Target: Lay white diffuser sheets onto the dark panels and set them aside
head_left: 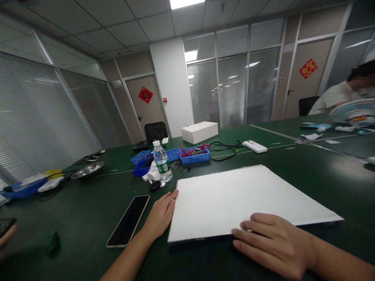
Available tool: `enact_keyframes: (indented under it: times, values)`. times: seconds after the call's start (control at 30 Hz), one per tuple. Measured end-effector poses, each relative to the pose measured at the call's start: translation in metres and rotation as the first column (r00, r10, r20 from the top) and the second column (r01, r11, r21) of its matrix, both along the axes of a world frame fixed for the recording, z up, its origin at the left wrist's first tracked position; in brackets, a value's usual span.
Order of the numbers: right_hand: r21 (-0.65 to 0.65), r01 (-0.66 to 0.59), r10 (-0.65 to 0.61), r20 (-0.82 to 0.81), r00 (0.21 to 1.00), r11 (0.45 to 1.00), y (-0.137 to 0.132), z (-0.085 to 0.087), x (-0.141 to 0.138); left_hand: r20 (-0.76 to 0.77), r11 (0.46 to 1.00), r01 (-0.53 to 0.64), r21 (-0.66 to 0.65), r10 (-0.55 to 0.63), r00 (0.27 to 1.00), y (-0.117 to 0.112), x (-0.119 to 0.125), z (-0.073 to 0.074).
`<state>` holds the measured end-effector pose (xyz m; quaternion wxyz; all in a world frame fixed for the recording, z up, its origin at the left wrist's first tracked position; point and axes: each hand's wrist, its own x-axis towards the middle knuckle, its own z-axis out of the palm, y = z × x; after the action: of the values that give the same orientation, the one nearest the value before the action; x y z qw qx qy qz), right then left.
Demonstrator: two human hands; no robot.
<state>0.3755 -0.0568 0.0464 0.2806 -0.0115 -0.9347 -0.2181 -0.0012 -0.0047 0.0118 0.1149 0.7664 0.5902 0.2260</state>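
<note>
A large flat white board (228,203) lies on the dark green table (84,218) in front of me. My left hand (160,214) rests against the board's left edge, its fingers stretched out along it. Across the near edge lies my right hand (268,242), fingers extended and flat, their tips touching the white surface. Neither hand is wrapped around anything. A smartphone (129,220) with a dark screen lies just left of my left hand.
Behind the board stand a water bottle (162,162), eyeglasses (181,167), a blue tray (195,156) of red wires and a white box (199,132). A metal dish (88,170) sits left. Another person's hand (8,236) shows at the left edge; a person (340,95) sits far right.
</note>
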Motion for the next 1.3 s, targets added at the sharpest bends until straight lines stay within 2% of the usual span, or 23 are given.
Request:
enact_keyframes:
  times: [0.17,0.37,0.47,0.57,0.7,0.8,1.1,1.2,1.3]
  values:
    - [0.070,0.053,-0.055,0.028,0.998,0.996,0.002,0.003,0.013,0.054,1.000,-0.009,0.008,0.008,0.999,0.005,-0.007,-0.004]
    - [0.155,0.079,-0.069,-0.066,0.995,0.985,0.005,0.002,0.025,0.093,0.998,0.045,0.052,-0.049,0.994,0.005,-0.007,-0.010]
    - [0.133,0.137,-0.126,-0.088,0.988,0.982,0.007,0.002,0.031,0.085,0.994,0.081,0.069,-0.086,0.993,0.003,-0.004,-0.006]
    - [0.109,0.179,-0.165,-0.132,0.978,0.978,0.009,0.000,0.038,0.048,0.995,0.074,0.063,-0.077,0.996,0.001,-0.002,-0.002]
    - [0.096,0.158,-0.143,-0.143,0.979,0.983,0.016,-0.008,0.038,0.001,0.995,0.061,0.079,-0.061,0.998,0.001,0.000,-0.001]
    - [0.042,0.183,-0.169,-0.233,0.958,0.982,0.018,-0.014,0.030,-0.025,0.990,0.065,0.129,-0.062,0.998,0.000,0.001,-0.002]
    - [-0.063,0.219,-0.227,-0.320,0.920,0.974,0.015,-0.015,0.030,-0.058,0.984,0.065,0.168,-0.056,0.997,-0.003,0.006,0.002]
    - [-0.106,0.234,-0.257,-0.390,0.884,0.967,0.014,-0.011,0.029,-0.069,0.979,0.058,0.197,-0.045,0.997,-0.003,0.007,0.002]
    - [-0.135,0.279,-0.310,-0.433,0.847,0.951,0.014,0.007,0.032,-0.056,0.966,0.049,0.255,-0.036,0.998,-0.002,0.007,0.003]
